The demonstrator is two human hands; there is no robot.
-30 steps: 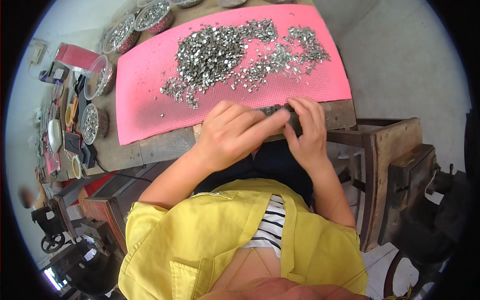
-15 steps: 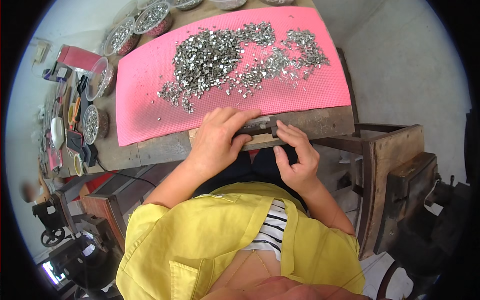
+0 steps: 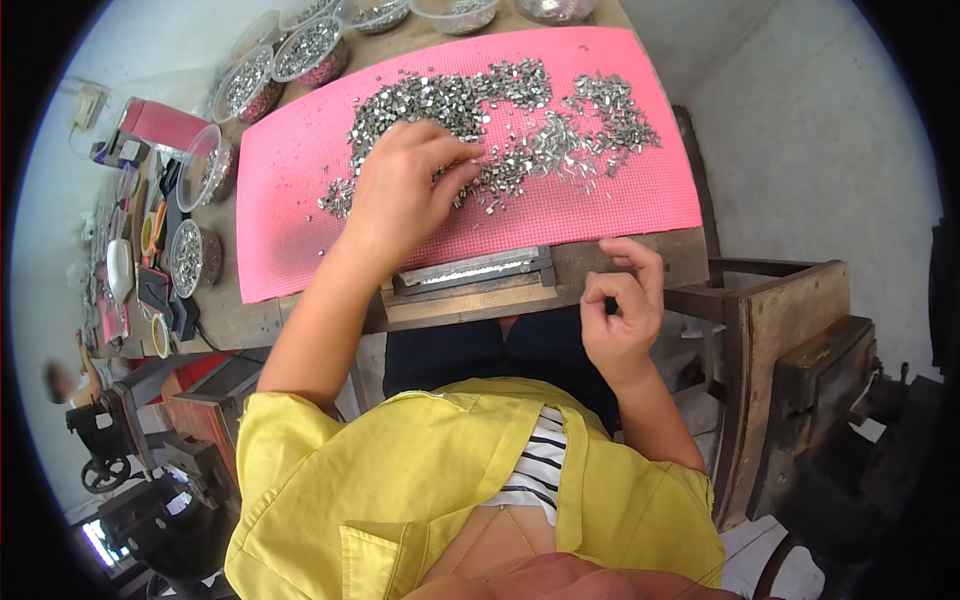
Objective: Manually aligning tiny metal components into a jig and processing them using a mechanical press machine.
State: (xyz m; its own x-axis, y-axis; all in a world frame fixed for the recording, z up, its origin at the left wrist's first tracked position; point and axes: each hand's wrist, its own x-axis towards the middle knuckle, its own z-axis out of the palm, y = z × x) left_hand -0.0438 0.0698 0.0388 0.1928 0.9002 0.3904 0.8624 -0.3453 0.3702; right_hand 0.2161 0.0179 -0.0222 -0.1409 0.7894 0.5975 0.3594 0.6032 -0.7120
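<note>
My left hand [image 3: 405, 185] reaches over the pink mat [image 3: 290, 215], thumb and forefinger apart at the near edge of a heap of small silver metal pieces [image 3: 415, 105]. Nothing shows between those fingers. Beside the table's front edge, my right hand [image 3: 625, 320] is raised with thumb and forefinger curled together; whatever they hold, if anything, is too small to make out. Between the hands lies a narrow dark metal holder [image 3: 545, 265] with a row of silver pieces [image 3: 470, 271] along it. A wooden strip [image 3: 470, 303] runs along its near side.
Clear plastic tubs of metal pieces [image 3: 195, 257] line the table's left and far sides. Tools [image 3: 153, 235] and a pink box [image 3: 165, 124] lie at the left. A wooden stand [image 3: 785, 300] with dark machinery is at the right; another machine [image 3: 150, 520] stands lower left.
My left hand has left the holder and moved up to the heap. My right hand has drawn back to the right, its fingers curling, and the holder's row of pieces is now uncovered.
</note>
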